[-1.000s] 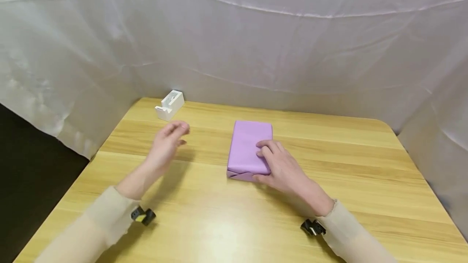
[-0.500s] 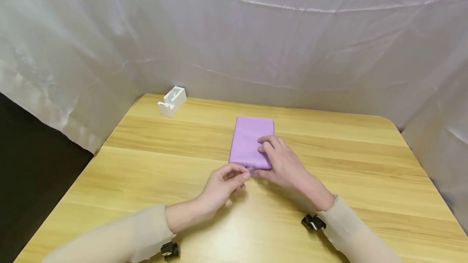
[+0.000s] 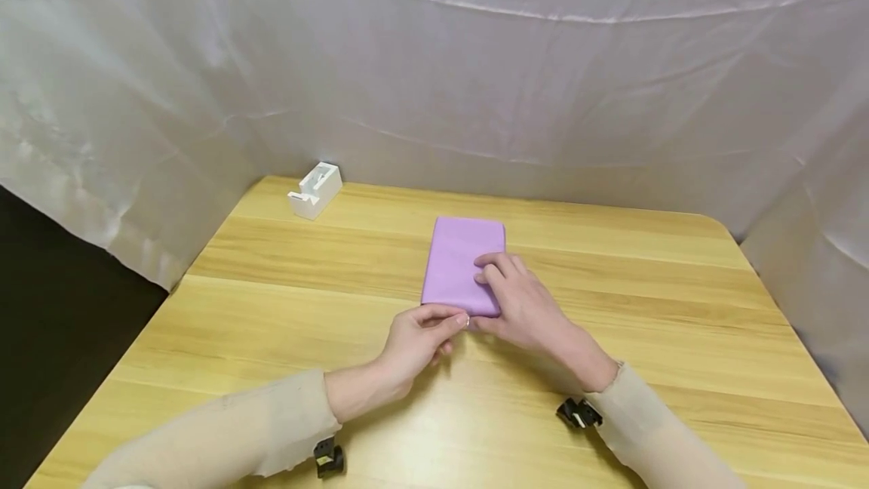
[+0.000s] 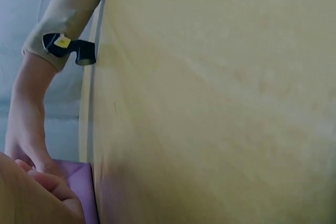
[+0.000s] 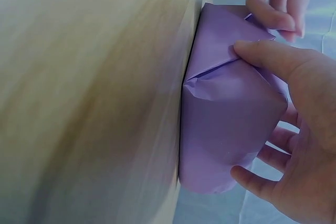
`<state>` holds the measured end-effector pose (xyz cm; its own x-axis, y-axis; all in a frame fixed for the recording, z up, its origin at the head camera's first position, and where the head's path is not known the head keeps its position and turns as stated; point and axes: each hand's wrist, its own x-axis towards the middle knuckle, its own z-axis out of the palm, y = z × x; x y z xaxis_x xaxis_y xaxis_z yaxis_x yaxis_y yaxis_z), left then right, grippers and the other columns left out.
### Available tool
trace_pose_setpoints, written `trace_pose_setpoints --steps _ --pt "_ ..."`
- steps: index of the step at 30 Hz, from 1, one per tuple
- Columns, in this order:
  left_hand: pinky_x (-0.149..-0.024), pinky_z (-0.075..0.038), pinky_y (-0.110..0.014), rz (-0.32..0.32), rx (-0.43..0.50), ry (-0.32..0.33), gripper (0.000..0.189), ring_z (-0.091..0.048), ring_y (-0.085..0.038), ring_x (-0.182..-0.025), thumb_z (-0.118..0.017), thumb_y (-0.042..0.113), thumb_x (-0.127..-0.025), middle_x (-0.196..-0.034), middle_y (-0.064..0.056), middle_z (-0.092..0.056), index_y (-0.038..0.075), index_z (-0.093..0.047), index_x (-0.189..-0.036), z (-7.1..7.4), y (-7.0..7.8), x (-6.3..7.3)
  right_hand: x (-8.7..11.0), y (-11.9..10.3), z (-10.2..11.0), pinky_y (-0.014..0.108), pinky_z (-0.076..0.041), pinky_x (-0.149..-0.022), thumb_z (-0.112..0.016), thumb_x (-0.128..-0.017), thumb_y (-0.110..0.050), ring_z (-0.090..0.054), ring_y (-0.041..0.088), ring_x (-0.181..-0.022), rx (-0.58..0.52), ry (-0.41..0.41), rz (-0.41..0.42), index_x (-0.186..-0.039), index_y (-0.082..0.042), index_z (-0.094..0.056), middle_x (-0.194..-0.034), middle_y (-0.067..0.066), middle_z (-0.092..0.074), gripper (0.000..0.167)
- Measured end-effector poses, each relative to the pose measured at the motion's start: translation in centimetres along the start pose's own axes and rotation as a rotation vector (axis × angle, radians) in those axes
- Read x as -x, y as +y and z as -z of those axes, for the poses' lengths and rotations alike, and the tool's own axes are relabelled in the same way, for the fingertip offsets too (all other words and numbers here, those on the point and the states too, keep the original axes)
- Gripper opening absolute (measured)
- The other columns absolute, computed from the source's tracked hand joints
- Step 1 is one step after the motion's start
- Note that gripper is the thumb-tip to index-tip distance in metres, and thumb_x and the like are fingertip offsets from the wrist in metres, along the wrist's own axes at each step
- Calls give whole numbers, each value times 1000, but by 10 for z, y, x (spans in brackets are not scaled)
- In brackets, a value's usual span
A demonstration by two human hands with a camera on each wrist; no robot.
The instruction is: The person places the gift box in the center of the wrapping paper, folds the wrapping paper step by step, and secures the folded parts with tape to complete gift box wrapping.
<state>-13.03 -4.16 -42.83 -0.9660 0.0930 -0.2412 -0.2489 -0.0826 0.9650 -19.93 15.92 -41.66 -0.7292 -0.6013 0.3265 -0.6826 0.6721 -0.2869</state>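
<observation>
While the right hand (image 3: 526,304) grips the parcel (image 3: 451,262) from 4 o'clock, fingers over the top, thumb on the folded end, the left hand (image 3: 416,338) reaches in from 7, thumb and forefinger pinching a pale scrap (image 3: 467,321), too small to make out well. Parcel lies flat mid-table (image 3: 631,300), long axis 12-to-6, slightly toward 1, folded end facing 6. Dispenser (image 3: 315,191) well apart at parcel's 10, low end toward 7.
</observation>
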Motion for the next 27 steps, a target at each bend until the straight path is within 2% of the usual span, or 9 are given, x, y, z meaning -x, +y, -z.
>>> trace_pose_setpoints --steps 7,12,14,17,21,27 --pt "-47 -40 -19 52 -23 12 26 -55 -5 -55 -80 21 -93 -96 -9 -78 3 -76 -112 3 -2 0 2 -1 -1 54 -46 -107 -94 -74 -39 -51 37 -128 -21 2 -2 -115 -3 -60 -143 16 -53 65" --pt "-47 -39 -19 62 -22 -8 25 -55 -5 -55 -81 21 -92 -97 -10 -78 3 -77 -109 3 -3 -2 4 0 6 55 -48 -105 -95 -71 -43 -45 35 -134 -103 -72 -46 -120 -4 -59 -149 11 -49 72" --pt "-47 -39 -18 61 -21 -15 25 -54 -5 -55 -81 21 -92 -96 -11 -78 3 -76 -109 3 -3 -2 4 1 11 55 -48 -105 -94 -73 -45 -44 34 -136 -138 -98 -59 -121 -4 -61 -149 10 -48 71" --pt "-47 -38 -18 58 -20 -17 25 -54 -5 -57 -80 20 -92 -94 -10 -77 2 -76 -110 2 -3 -2 3 2 17 53 -48 -105 -87 -83 -45 -45 34 -135 -148 -106 -57 -118 -5 -63 -147 11 -51 59" --pt "-53 -44 -20 25 -36 -6 25 -57 -8 -64 -79 19 -93 -91 -6 -75 1 -75 -110 0 -4 1 -3 -1 18 50 -49 -101 -77 -92 -47 -51 31 -126 -107 -89 -68 -116 -4 -68 -138 9 -57 51" --pt "-69 -51 -23 -19 -70 16 24 -62 -14 -80 -77 17 -94 -94 -3 -73 0 -73 -111 -2 -8 1 -10 -8 14 48 -48 -101 -77 -90 -51 -52 29 -122 -58 -62 -138 -114 -2 -71 -127 8 -61 55"
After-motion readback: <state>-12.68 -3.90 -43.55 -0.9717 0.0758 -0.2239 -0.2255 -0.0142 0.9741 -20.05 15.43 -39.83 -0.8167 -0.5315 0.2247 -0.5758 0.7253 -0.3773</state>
